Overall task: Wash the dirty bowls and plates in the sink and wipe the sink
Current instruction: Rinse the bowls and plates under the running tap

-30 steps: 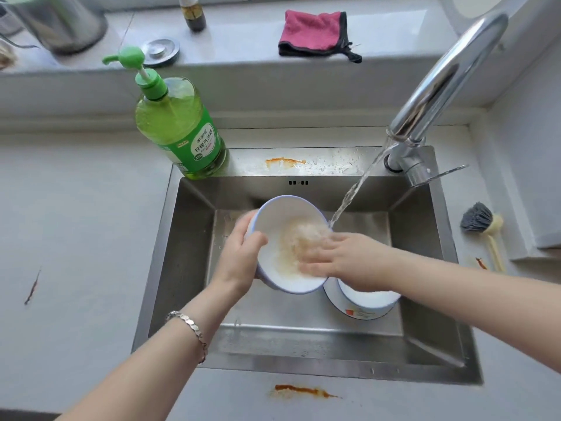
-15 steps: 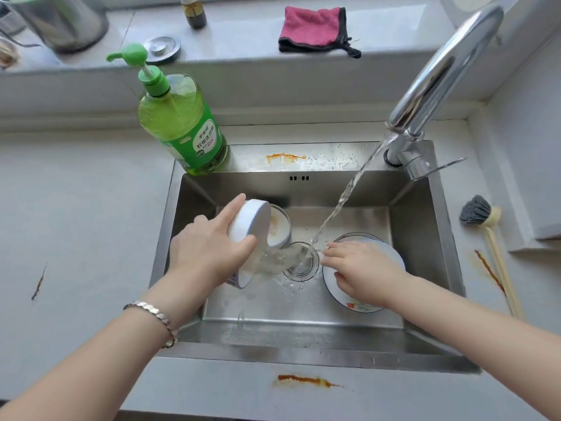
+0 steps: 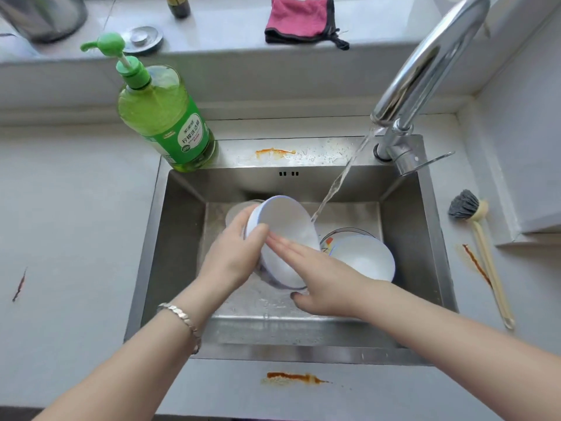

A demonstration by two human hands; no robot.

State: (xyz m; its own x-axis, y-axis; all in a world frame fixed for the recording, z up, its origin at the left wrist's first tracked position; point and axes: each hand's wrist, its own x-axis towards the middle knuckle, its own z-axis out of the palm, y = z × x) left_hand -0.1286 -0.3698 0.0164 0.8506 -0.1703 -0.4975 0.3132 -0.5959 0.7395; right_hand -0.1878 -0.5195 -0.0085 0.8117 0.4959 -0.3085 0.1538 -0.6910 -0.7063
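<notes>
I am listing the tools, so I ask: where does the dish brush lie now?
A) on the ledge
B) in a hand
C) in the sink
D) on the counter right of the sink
D: the dish brush lies on the counter, right of the sink.

The metal pot (image 3: pixel 42 16) at the top left is cut off by the picture's edge, and of the dark bottle (image 3: pixel 179 6) only the lower part is seen. The top of the faucet (image 3: pixel 425 65) is also cut off. The small print on the label of the soap bottle (image 3: pixel 170 123) cannot be read.

The fingers of the left hand (image 3: pixel 230 259) are hidden behind the held bowl (image 3: pixel 282 226). Behind this hand a pale dish (image 3: pixel 235 212) is mostly covered, so its kind cannot be told. The plate (image 3: pixel 329 243) is largely hidden under the second bowl (image 3: pixel 364 256). The middle of the floor of the sink (image 3: pixel 176 238) is covered by hands and bowls. Both forearms are cut off by the lower edge.
</notes>
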